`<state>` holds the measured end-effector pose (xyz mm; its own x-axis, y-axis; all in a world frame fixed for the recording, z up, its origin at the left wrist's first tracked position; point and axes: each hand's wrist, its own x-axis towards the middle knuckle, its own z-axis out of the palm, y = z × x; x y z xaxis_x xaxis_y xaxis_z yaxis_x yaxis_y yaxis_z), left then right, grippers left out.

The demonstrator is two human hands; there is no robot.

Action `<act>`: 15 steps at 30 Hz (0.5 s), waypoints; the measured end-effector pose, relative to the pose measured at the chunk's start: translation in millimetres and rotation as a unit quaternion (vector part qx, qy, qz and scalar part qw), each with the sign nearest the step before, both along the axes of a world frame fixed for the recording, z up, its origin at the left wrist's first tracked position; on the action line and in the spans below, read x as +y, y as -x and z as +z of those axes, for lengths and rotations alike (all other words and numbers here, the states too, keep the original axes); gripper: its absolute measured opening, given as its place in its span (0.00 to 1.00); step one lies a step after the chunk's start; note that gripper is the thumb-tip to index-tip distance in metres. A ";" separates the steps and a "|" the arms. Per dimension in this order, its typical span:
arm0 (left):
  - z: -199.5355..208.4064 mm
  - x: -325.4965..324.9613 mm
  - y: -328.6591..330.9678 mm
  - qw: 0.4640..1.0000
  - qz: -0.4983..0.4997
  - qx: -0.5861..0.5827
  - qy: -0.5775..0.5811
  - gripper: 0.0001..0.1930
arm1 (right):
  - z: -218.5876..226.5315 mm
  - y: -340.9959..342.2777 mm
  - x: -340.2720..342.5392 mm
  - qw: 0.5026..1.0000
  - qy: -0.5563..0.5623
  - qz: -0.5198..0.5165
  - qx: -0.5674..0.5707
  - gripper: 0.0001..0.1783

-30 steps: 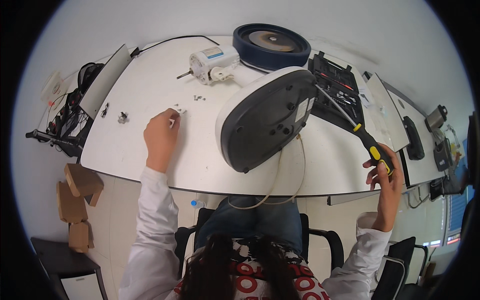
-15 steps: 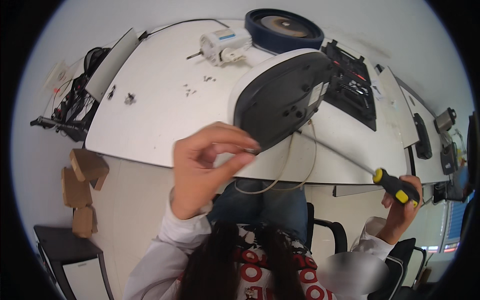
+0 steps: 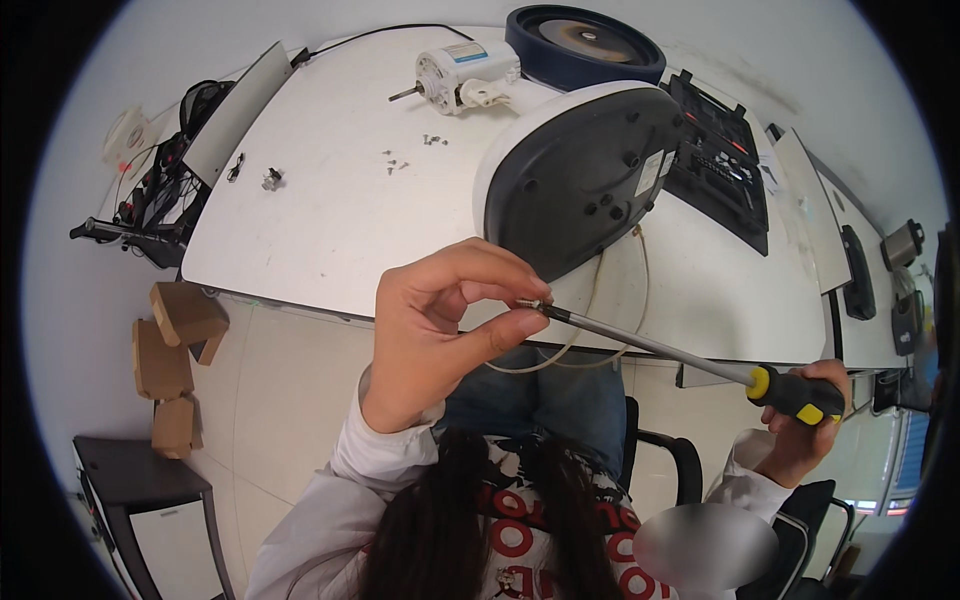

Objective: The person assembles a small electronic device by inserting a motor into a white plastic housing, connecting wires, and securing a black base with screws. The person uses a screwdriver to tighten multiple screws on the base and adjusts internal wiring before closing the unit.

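Between the thumb and index finger of my left hand (image 3: 440, 320) is a small metal screw (image 3: 530, 303), pinched at the tip of a long screwdriver (image 3: 650, 345). My right hand (image 3: 805, 420) grips the screwdriver's black-and-yellow handle, the shaft pointing left. Just beyond my fingers a rounded fan base (image 3: 570, 190), white with a black underside, stands tilted on its side on the white table (image 3: 330, 230). A pale cord (image 3: 643, 290) hangs from it past the table's front edge. Several loose screws (image 3: 397, 163) lie farther back on the table.
At the back are a white motor (image 3: 465, 75) with a shaft and a large dark-blue round part (image 3: 585, 45). An open black tool case (image 3: 715, 180) lies to the right. Cardboard boxes (image 3: 165, 365) and a black cabinet (image 3: 140, 470) stand on the floor at left.
The screwdriver's tip has moved from beside the fan base to the screw in my left fingers, its shaft now lying flatter. The view has shifted slightly.
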<state>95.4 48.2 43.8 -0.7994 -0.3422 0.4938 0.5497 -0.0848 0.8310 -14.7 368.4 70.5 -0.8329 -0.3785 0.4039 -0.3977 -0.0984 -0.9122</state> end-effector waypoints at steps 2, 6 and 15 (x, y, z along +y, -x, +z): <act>0.0 -0.3 -0.1 1.000 -0.006 -0.005 -0.002 0.12 | -0.3 0.1 -0.4 1.000 -0.008 -0.006 -0.004 0.39; -0.7 -1.1 0.5 1.000 -0.018 -0.002 -0.020 0.12 | -1.8 0.0 -1.0 1.000 -0.015 -0.016 -0.004 0.39; -9.0 -3.4 2.8 0.998 -0.027 0.023 -0.050 0.13 | -6.4 6.1 -22.9 0.999 -0.010 0.038 -0.032 0.34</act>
<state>92.6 44.8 34.8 -0.7956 -0.3483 0.4958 0.5790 -0.1962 0.7914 -20.8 345.6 64.2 -0.8251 -0.4494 0.3425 -0.3304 -0.1080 -0.9376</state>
